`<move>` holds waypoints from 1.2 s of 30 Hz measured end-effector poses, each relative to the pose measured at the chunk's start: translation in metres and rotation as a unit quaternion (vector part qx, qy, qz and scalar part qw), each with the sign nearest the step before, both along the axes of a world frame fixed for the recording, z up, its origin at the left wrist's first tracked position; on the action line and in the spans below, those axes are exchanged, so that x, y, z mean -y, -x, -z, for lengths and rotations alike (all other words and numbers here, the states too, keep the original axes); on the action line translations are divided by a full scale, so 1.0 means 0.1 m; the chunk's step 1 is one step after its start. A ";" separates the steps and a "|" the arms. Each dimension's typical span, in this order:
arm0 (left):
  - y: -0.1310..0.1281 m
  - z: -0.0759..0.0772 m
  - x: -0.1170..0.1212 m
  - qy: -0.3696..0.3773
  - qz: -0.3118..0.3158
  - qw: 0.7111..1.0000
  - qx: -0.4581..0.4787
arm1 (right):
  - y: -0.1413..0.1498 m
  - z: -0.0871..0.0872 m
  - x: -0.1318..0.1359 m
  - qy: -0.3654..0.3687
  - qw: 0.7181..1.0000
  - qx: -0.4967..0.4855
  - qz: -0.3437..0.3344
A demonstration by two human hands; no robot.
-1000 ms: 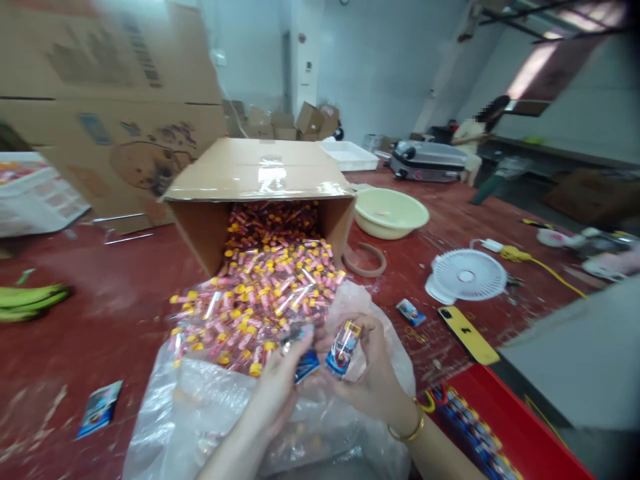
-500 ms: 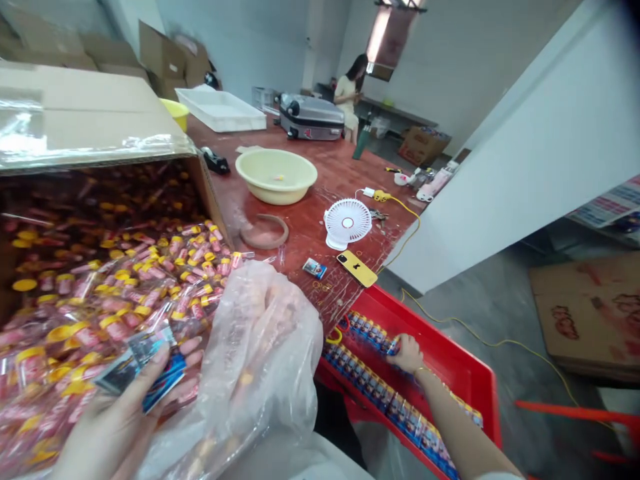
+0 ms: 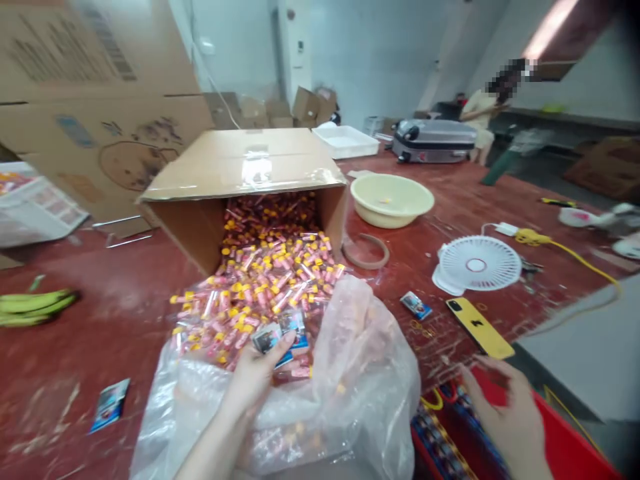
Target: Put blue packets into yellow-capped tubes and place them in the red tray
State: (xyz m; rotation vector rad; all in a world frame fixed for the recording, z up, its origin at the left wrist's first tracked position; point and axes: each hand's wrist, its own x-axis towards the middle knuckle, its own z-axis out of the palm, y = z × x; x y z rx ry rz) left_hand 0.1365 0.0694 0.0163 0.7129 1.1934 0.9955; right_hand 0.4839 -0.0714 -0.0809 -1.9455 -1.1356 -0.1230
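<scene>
Grip, left hand (image 3: pixel 254 375): pinched on blue packets (image 3: pixel 296 328); right hand (image 3: pixel 511 413): fingers parted above red tray (image 3: pixel 570 441). Likely step: packet handling; next requirement: steady left hold.

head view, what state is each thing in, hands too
Left hand: gripping small blue printed packets
Right hand: spread open, at the red plastic tray
Big brown cardboard box: open, pink yellow-capped tubes spilling out
Translucent plastic bag: crumpled
Round pale-yellow plastic basin: upright
Round white plastic fan: grille up; running, cannot tell
Yellow rectangular phone: lying flat, back up
Grey hard-shell suitcase: closed, lying flat
</scene>
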 end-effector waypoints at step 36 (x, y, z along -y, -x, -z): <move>0.07 0.09 0.01 -0.042 0.073 0.996 0.010 | 1.74 -1.37 -1.65 -0.030 0.836 -0.156 -0.526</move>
